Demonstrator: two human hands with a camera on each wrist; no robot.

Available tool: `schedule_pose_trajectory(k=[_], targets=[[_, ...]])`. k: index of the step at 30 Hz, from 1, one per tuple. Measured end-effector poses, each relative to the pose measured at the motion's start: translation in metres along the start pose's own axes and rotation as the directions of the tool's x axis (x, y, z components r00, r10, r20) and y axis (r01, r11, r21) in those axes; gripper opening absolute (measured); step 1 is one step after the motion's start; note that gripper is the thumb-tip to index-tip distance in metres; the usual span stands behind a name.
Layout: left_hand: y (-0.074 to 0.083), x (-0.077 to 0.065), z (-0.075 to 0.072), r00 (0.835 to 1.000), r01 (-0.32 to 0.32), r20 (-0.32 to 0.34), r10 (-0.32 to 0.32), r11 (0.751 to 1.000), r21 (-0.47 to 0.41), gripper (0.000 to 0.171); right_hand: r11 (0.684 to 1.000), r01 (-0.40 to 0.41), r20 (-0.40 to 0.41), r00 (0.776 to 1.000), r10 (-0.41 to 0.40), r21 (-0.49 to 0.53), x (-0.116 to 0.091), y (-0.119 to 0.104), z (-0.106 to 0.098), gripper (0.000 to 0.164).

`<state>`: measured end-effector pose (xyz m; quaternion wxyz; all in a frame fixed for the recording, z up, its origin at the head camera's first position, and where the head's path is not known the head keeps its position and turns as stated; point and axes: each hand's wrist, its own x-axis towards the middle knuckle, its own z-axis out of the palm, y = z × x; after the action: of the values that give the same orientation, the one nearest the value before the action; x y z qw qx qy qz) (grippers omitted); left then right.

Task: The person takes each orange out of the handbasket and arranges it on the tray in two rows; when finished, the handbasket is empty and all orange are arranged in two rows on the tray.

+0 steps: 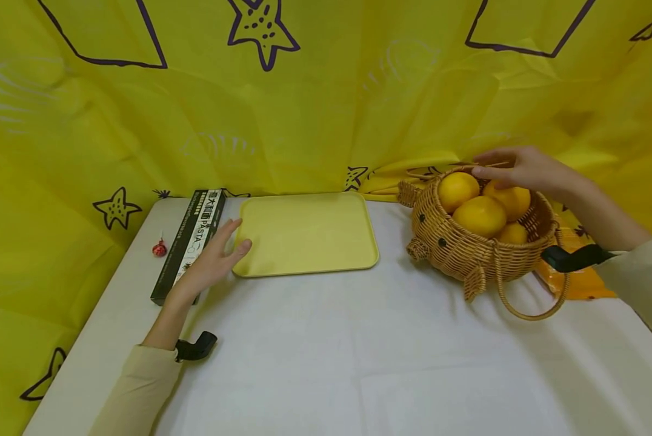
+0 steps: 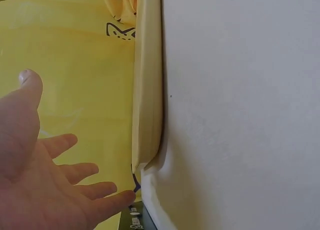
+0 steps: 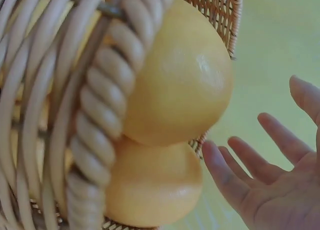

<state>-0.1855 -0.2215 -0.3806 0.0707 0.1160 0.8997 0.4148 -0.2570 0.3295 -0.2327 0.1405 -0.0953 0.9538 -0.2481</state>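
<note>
Hovering at the far rim of the basket (image 1: 462,254), the right grip (image 1: 528,168) has its fingers apart and holds nothing; the left grip (image 1: 215,261), also spread and bare, is at the left edge of the tray (image 1: 306,236). The fruit (image 1: 480,216) sits piled in the basket on the worktop (image 1: 304,345). Each piece looks fairly weighty, firm and smooth, likely to roll, so fingers curled round its widest part from above should hold best.
</note>
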Motion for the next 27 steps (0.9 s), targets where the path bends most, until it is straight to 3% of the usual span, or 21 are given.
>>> schedule_pose_trajectory(k=[4, 11, 21, 27], targets=[[-0.002, 0.001, 0.004, 1.000, 0.016, -0.005, -0.016, 1.000, 0.007, 0.076, 1.000, 0.013, 0.019, 1.000, -0.013, 0.001, 0.001, 0.000, 0.004, 0.061], [-0.008, 0.003, 0.005, 1.000, 0.026, -0.018, -0.025, 0.999, 0.047, 0.078, 0.994, 0.056, 0.072, 0.996, -0.049, -0.089, -0.007, 0.004, 0.013, 0.058], [-0.013, 0.003, 0.004, 0.999, 0.032, -0.003, -0.032, 0.998, 0.051, 0.079, 0.993, 0.060, 0.162, 0.986, -0.044, -0.099, -0.016, 0.011, 0.018, 0.059], [-0.019, 0.006, 0.010, 0.999, 0.050, -0.006, -0.050, 0.994, 0.099, 0.084, 0.993, 0.066, 0.171, 0.984, -0.049, -0.096, -0.019, 0.013, 0.020, 0.061]])
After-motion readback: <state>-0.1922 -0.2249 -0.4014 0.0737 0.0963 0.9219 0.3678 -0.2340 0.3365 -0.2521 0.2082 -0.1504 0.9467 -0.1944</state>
